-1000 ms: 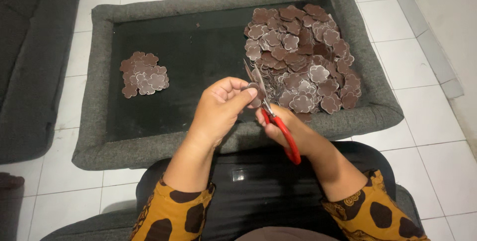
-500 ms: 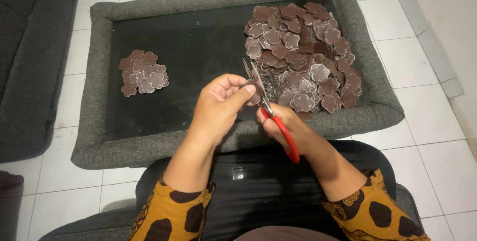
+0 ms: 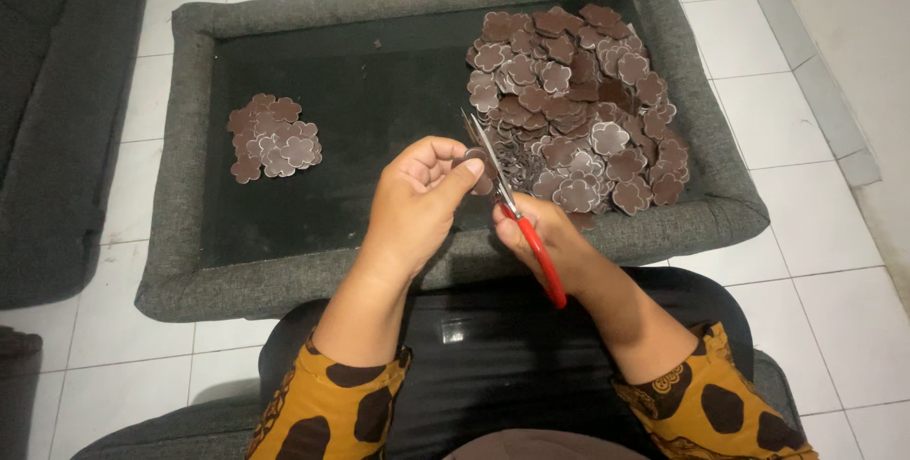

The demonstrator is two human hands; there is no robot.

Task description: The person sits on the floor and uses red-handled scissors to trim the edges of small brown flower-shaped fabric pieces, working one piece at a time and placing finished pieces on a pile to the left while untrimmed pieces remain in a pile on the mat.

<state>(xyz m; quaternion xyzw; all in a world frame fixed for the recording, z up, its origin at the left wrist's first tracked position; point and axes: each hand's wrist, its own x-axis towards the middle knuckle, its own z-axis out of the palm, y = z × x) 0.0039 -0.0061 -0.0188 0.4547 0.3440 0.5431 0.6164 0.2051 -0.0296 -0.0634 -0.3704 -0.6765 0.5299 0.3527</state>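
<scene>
We are pinching a brown flower-shaped piece [image 3: 471,166] in the curled fingers of our left hand [image 3: 417,199] above the grey padded tray [image 3: 431,266], while our right hand [image 3: 542,247] is closing around the red-handled scissors [image 3: 517,218], blades slightly parted at the piece's edge. Risk as we judge it: fingertips are sitting close to the blades, so a slip could nick them or cut into a petal.

A white tiled floor [image 3: 834,289] carries a grey padded tray [image 3: 427,275] with a raised soft rim and a flat black base. On that base, a large heap of brown flower-shaped cutouts [image 3: 578,105] fills the right side, and a small pile of the same cutouts [image 3: 273,138] lies well apart at the left.
</scene>
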